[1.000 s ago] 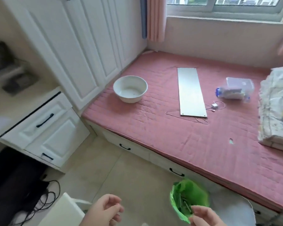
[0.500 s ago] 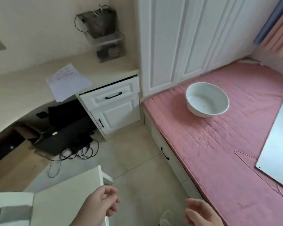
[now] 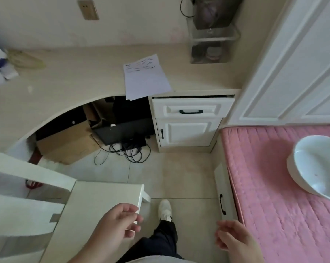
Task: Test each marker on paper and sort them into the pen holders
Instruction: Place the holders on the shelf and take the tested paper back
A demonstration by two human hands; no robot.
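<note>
The view has swung toward the desk (image 3: 65, 76); left hand (image 3: 116, 223) and right hand (image 3: 234, 240) (fingers loosely curled) hold nothing.

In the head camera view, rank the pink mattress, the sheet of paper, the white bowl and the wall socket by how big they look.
1. pink mattress
2. white bowl and sheet of paper: look alike; the bowl is nearer and cut off by the frame, so unsure
3. wall socket
</note>
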